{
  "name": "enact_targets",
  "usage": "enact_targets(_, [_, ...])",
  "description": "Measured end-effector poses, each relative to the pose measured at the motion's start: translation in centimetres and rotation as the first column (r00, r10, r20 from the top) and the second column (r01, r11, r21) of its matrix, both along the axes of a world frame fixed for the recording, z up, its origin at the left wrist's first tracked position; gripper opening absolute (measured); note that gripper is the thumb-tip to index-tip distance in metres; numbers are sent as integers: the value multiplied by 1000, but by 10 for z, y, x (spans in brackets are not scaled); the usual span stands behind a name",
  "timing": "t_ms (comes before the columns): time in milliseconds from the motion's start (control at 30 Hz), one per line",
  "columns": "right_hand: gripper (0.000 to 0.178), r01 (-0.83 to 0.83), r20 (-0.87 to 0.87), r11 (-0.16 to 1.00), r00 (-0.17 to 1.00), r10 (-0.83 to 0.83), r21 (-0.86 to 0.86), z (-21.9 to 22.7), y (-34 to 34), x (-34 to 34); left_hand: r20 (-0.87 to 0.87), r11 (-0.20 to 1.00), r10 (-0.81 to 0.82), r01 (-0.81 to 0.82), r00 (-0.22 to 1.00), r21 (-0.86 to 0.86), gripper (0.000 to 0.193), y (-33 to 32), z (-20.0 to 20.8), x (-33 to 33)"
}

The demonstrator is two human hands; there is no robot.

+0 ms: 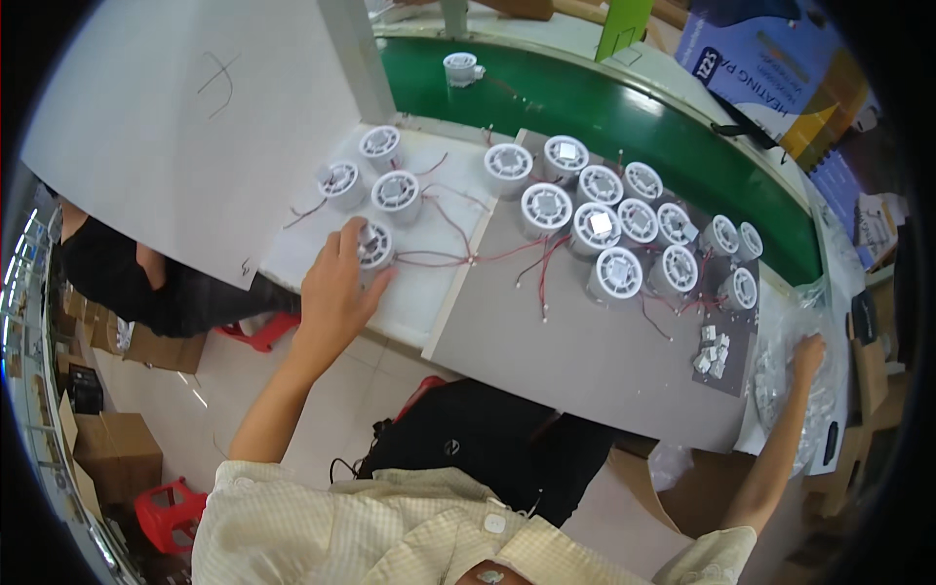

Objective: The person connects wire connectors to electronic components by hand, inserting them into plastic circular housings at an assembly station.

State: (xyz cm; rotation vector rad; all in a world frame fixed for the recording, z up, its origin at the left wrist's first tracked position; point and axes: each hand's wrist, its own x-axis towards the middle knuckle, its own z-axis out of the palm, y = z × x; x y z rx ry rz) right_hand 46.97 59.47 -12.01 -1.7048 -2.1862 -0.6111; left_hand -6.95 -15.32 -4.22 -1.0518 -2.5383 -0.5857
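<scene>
I had the left hand (336,291) at a white cup (375,252) on the white tabletop (414,307), left of the grey board (526,356). Its fingers curved about the cup's rim, thumb on the near side; I couldn't tell whether they gripped. Red wires (434,260) trailed rightward beside it, and three more cups (396,197) stood just beyond. Far right, the right hand (808,355) was curled at a clear bag (792,395), its hold unclear to me. Small white blocks (713,351) lay between the hands.
</scene>
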Motion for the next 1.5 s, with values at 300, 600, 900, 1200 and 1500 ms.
enact_targets(300, [16, -182, -92, 936, 983, 161, -302, 59, -90, -30, 262, 823, -5, -145, 965, 549, 53, -6, 55, 52])
enact_targets(600, [22, -517, -653, 848, 683, 328, -116, 131, -243, -77, 313, 908, -410, 416, 857, 51, 58, 61, 26, 117])
enact_targets(900, [19, -811, -962, 551, 268, 50, -198, 102, -453, -184, -83, 664, -734, 688, 674, -293, 27, 124, 7, 105])
enact_targets(1200, [26, -833, -952, 523, 283, 118, -183, 69, -478, -208, 250, 444, -874, 894, 417, 61, 48, 157, 23, 96])
enact_targets(1500, [37, -823, -778, 537, 456, 433, -183, 61, -479, -223, 454, 422, -837, 889, 307, 176, 13, 181, 24, 98])
